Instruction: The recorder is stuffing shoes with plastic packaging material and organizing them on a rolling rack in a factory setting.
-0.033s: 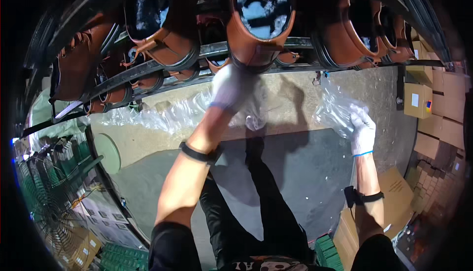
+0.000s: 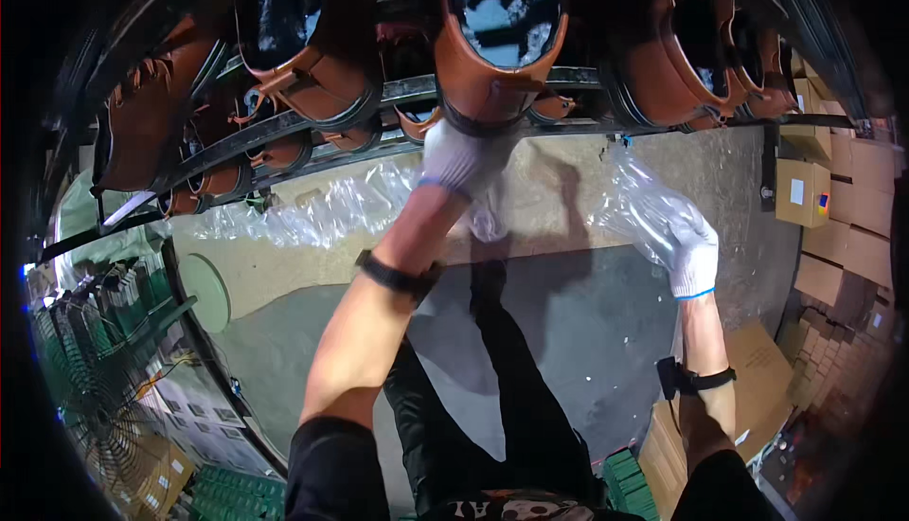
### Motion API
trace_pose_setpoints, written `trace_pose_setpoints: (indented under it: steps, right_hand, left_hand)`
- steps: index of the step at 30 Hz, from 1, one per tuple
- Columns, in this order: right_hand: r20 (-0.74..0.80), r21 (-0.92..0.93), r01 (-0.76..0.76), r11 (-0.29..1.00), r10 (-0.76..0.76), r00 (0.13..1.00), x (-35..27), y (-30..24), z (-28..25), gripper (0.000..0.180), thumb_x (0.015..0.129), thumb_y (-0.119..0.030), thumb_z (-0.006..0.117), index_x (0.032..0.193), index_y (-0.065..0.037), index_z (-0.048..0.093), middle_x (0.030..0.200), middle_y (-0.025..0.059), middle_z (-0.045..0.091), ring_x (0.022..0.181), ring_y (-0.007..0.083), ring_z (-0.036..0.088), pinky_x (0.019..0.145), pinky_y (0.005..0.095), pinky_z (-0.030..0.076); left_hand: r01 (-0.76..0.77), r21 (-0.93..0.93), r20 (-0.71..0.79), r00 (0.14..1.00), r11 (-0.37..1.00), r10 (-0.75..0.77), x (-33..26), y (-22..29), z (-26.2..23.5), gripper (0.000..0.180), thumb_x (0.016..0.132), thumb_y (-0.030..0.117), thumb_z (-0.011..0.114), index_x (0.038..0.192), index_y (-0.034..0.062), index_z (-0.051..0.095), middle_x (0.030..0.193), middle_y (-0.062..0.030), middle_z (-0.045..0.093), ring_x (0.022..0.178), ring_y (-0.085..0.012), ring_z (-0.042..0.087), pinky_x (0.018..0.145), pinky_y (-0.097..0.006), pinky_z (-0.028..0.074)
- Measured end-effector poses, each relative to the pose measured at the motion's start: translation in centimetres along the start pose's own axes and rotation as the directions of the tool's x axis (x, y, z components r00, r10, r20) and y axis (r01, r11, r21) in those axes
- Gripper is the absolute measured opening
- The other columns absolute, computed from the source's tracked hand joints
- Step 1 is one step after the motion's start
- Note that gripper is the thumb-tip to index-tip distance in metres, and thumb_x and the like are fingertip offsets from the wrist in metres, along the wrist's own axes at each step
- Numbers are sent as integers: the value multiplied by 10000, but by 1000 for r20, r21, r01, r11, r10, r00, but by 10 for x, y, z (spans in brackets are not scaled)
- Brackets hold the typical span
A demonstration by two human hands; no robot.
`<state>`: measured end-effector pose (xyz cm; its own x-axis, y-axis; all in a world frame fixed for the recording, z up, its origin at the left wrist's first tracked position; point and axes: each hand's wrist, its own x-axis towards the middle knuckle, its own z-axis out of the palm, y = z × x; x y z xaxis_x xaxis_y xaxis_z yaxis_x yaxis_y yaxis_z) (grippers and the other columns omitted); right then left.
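Observation:
My left hand (image 2: 466, 158), in a white knit glove, is raised just below the heel of the middle brown leather shoe (image 2: 483, 102). Its fingers are hidden or blurred, so whether it grips the shoe cannot be made out. A strip of clear plastic (image 2: 487, 216) shows just beneath that hand. My right hand (image 2: 696, 254), gloved in white with a blue cuff edge, is closed on a crumpled clear plastic bag (image 2: 639, 197), which stretches up and left from the fingers toward the rack.
More brown shoes (image 2: 317, 90) stand along a dark metal rack (image 2: 284, 133). Clear plastic bags (image 2: 331, 208) hang beneath it on the left. Cardboard boxes (image 2: 803, 189) are stacked at the right. A fan (image 2: 95, 407) stands lower left, and green crates (image 2: 232, 494) lie near the bottom edge.
My left hand has shifted slightly right and up under the shoe. My right hand has drawn a little closer to me and turned, still with the plastic bag in it.

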<state>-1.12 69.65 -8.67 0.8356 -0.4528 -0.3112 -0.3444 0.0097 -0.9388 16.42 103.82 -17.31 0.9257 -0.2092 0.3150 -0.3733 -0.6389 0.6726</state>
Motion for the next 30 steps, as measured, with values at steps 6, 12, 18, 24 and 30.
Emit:
trace_pose_setpoints:
  steps: [6, 12, 18, 24, 30]
  right_hand:
    - [253, -175, 320, 931, -272, 929, 32, -12, 133, 174, 927, -108, 710, 1044, 14, 754, 1037, 123, 773, 993, 250, 737, 855, 374, 596]
    - [447, -635, 765, 102, -759, 472, 107, 35, 252, 208, 856, -268, 681, 735, -115, 753, 684, 170, 694, 714, 428, 704, 671, 491, 558]
    - [699, -643, 765, 36, -379, 606, 22, -2, 252, 178, 874, -204, 684, 974, -73, 751, 888, 220, 716, 938, 404, 705, 821, 531, 540]
    - [649, -621, 757, 204, -407, 642, 57, 3, 234, 281, 896, -215, 651, 1087, -29, 740, 1093, 214, 753, 1030, 432, 690, 1013, 502, 504]
    - [615, -381, 780, 497, -493, 615, 15, -10, 193, 602, 806, 63, 675, 1397, -48, 637, 1329, 220, 676, 1222, 451, 645, 1042, 480, 552]
  left_hand:
    - [143, 130, 137, 977, 981, -161, -52, 16, 29, 243, 961, 327, 694, 1073, 113, 715, 838, -176, 742, 813, -373, 740, 699, -481, 589]
    - [115, 122, 209, 968, 986, -139, -76, 45, 27, 158, 916, 189, 638, 1010, 70, 684, 810, -161, 744, 716, -374, 749, 606, -496, 581]
    - [164, 116, 292, 937, 980, -191, -97, 13, 23, 199, 880, 208, 677, 1013, 71, 733, 831, -182, 742, 772, -418, 738, 656, -518, 585]
    - [159, 97, 172, 970, 982, -174, -63, 25, 12, 144, 873, 220, 684, 863, 95, 755, 811, -178, 746, 747, -397, 747, 638, -511, 590]
    - [245, -311, 452, 888, 918, -84, -15, 37, -12, 308, 1004, 210, 625, 1258, 43, 672, 1127, -249, 721, 1082, -452, 690, 900, -456, 558]
